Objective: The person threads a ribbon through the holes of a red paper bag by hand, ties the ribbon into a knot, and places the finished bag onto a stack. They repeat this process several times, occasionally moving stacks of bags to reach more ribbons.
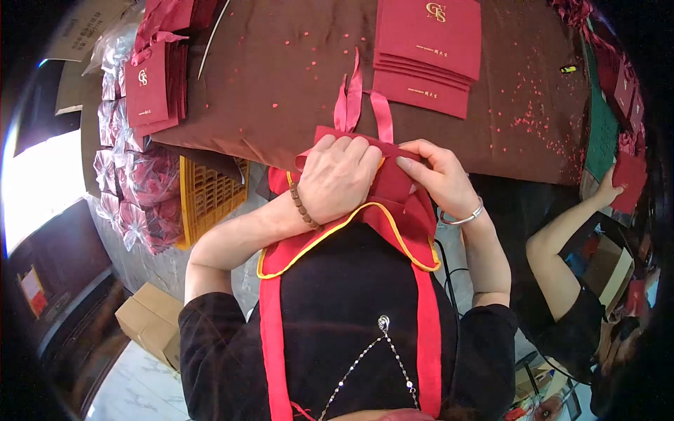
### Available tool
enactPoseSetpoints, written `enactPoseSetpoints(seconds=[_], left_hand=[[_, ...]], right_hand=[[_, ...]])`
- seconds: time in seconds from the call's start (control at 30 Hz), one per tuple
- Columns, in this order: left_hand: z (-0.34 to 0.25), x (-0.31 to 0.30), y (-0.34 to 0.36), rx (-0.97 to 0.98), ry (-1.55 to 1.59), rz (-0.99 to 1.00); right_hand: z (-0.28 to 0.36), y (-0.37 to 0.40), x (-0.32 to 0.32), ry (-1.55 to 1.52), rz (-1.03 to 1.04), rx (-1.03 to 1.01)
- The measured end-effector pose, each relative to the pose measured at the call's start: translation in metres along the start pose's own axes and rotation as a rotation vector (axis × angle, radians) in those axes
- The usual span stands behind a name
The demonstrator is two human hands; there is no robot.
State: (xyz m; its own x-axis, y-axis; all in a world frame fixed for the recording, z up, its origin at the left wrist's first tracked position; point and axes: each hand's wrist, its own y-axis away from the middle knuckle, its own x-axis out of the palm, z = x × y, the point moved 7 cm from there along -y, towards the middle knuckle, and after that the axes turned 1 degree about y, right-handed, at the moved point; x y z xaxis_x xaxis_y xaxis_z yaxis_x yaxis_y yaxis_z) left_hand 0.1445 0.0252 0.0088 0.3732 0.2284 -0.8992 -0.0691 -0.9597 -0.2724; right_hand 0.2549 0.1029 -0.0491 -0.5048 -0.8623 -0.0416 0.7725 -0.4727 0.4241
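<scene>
two hands meet on one red pouch (pixel 394 184) at the near edge of the tabletop (pixel 281 77), which is draped in brown cloth. from my remote seat, i see the left hand (pixel 338 179), a bead bracelet on its wrist, lying palm down over the pouch with its fingers folded onto the pouch's far edge. the right hand (pixel 441 175), a silver bangle on its wrist, has its fingertips closed on the pouch's other end, just beside the left hand. i cannot tell how hard either one presses. the pouch lies between and under both hands, partly over the tabletop's edge. its pink ribbons (pixel 354 98) trail away from the hands across the cloth.

beyond the right hand lies a stack of red pouches (pixel 428 52) with gold lettering. a second stack (pixel 151 88) lies well out past the left hand. red specks (pixel 540 119) dot the cloth farther out on the right hand's side. below the tabletop's edge, on the left hand's side, are plastic-wrapped packs (pixel 137 186), a yellow crate (pixel 208 193) and cardboard boxes (pixel 151 319) on the floor. well apart on the right, a co-worker's hand (pixel 608 188) touches a red piece (pixel 630 179) by a green mat (pixel 601 133).
</scene>
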Motion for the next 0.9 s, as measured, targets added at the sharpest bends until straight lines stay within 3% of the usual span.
enactPoseSetpoints(seconds=[0.27, 0.9], left_hand=[[-0.002, 0.001, -0.003, 0.003, -0.006, 0.064], [0.01, 0.013, -0.008, -0.128, 0.144, 0.232]], right_hand=[[-0.001, 0.002, 0.004, -0.174, 0.018, 0.055], [-0.009, -0.001, 0.003, -0.251, -0.001, 0.03]])
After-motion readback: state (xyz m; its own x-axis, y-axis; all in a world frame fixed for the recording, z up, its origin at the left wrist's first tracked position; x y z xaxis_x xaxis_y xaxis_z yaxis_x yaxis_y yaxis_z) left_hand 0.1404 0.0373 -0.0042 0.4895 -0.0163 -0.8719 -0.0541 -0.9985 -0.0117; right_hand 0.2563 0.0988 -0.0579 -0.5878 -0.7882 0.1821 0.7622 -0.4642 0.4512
